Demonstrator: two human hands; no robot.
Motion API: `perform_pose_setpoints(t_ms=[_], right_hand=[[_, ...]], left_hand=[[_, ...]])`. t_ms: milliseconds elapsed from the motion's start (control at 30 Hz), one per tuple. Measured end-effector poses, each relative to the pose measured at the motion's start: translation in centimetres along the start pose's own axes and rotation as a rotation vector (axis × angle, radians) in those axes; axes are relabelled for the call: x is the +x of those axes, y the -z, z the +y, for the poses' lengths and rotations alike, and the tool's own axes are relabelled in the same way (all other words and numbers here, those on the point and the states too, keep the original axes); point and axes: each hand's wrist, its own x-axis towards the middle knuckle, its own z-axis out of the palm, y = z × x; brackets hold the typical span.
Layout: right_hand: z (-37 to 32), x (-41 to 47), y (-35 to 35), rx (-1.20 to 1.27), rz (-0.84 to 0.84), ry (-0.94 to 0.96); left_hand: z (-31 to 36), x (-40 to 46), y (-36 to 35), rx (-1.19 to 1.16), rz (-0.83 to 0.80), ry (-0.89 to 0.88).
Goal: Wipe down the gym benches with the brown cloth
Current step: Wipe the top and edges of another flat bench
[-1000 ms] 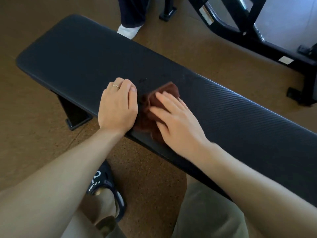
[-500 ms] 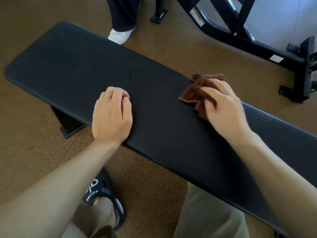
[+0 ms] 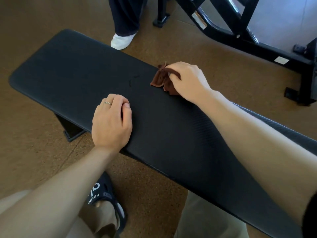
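Centrally, a black padded bench (image 3: 77,66) runs from upper left to lower right over a brown speckled floor (image 3: 30,23). Right hand (image 3: 187,81): fingers curled, gripping the bunched brown cloth (image 3: 160,79) against the pad near its far edge. Left hand (image 3: 111,122): resting on the near edge of the pad, fingers curled under and holding nothing, a ring (image 3: 107,103) on one finger; it lies well apart from the cloth. Below the bench, the wearer's foot in a dark slide sandal (image 3: 103,196) stands on the floor. Beyond the far edge, another person's dark trouser leg (image 3: 127,14) and white shoe (image 3: 121,41) appear, beside a black machine frame (image 3: 240,31).
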Motion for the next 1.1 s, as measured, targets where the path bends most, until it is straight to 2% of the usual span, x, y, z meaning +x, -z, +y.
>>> perform_pose_setpoints(t_ms=[100,267,433,567,667,767,900,1100], right_hand=[[1.1,-5.6,0.0,-0.045,0.1,0.083],[3.8,-12.7,0.6,-0.098,0.093,0.089],[1.1,-5.3,-1.8,-0.142,0.139,0.14],[-2.6,1.4,-3.0,-0.154,0.079,0.147],[-3.3,0.0,-3.5,-0.166,0.062,0.151],[-2.7,-7.1,-3.5,-0.112,0.097,0.262],[-2.7,-12.8,-2.8,-0.08,-0.015,0.301],[-6.5,-2.1,-5.6,-0.102,0.001,0.332]], left_hand=[[-0.2,0.0,-0.1,-0.001,0.001,0.009],[-0.2,-0.1,-0.3,-0.011,0.022,0.029],[-0.1,-0.3,-0.3,-0.012,0.049,0.031],[0.2,-0.2,-0.1,0.002,0.023,0.021],[0.1,0.0,0.0,0.012,0.014,-0.003],[-0.1,0.0,-0.2,0.014,0.018,0.009],[0.0,0.0,-0.2,0.02,0.011,0.016],[0.1,0.0,0.0,0.007,0.008,0.021]])
